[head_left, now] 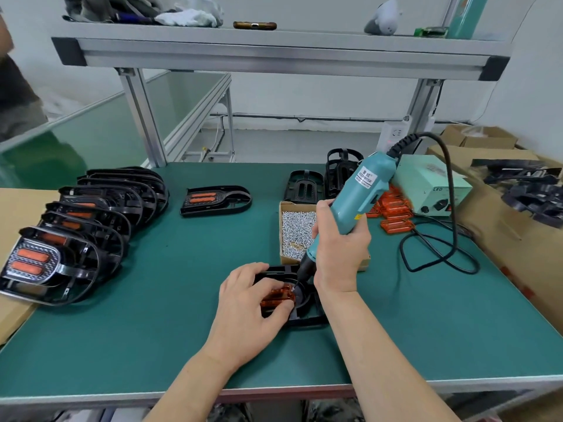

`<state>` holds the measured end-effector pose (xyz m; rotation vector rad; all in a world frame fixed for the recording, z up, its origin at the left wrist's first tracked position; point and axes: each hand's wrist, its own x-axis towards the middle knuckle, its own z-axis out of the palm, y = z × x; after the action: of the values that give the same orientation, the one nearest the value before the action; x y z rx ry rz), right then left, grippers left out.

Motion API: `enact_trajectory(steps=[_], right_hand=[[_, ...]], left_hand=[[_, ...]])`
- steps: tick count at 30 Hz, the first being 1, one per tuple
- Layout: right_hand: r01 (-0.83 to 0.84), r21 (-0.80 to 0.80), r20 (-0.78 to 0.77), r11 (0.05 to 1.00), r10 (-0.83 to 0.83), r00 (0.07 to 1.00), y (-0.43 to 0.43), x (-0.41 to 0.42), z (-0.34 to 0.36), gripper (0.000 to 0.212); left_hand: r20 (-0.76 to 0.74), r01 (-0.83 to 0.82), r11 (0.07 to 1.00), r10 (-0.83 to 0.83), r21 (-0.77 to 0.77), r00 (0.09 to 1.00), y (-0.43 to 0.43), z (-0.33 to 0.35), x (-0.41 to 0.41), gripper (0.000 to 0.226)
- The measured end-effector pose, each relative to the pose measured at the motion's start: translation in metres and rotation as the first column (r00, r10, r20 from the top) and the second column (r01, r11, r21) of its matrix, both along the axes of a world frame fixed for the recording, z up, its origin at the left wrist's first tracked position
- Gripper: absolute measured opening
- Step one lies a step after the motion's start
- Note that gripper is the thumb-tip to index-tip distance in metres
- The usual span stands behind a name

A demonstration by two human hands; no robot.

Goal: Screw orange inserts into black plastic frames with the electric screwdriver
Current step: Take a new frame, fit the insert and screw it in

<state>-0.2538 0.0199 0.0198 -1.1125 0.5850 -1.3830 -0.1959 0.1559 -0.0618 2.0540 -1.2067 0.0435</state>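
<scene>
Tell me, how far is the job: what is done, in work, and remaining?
Done: a row of fitted frames at the left, plus a single frame. In hand: the left hand holds an orange insert in a frame; the right hand holds the screwdriver on it. Left: bare frames and loose inserts beyond the screw box.

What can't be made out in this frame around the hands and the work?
Head view only:
- Bit tip: too small and blurred to see how it is seated.
- Frame and insert: mostly covered by the left hand.
- Screwdriver switch: hidden under the right hand.
- Person at left: cut off by the edge.
</scene>
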Motion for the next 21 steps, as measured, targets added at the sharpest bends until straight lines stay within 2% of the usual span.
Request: enact_trajectory(steps=[5,9,12,15,21], right_hand=[[-0.035,-0.025,-0.029,0.999,0.034,0.999,0.002,0.002,-0.001,0.014],[-0.102,-0.109,-0.08,0.989,0.093,0.992,0.005,0.006,0.0,0.021],[-0.124,-0.163,-0.139,0.979,0.101,0.985,0.006,0.008,0.001,0.016],[-0.146,-0.152,-0.156,0.978,0.123,0.98,0.008,0.01,0.0,0.021],[-0.14,-0.13,-0.14,0.982,0.122,0.983,0.006,0.011,-0.002,0.013]], left_hand=[[-0.009,-0.002,1.0,0.002,0.001,1.0,0.0,0.0,0.0,0.04],[-0.007,-0.004,1.0,0.004,-0.006,1.0,0.0,-0.001,0.0,0.04],[-0.009,-0.005,1.0,0.005,-0.01,1.0,0.0,-0.001,0.0,0.04],[-0.014,-0.005,1.0,0.005,-0.007,1.0,0.0,0.0,-0.001,0.042],[-0.006,-0.005,1.0,0.005,-0.023,1.0,0.0,-0.002,0.0,0.039]])
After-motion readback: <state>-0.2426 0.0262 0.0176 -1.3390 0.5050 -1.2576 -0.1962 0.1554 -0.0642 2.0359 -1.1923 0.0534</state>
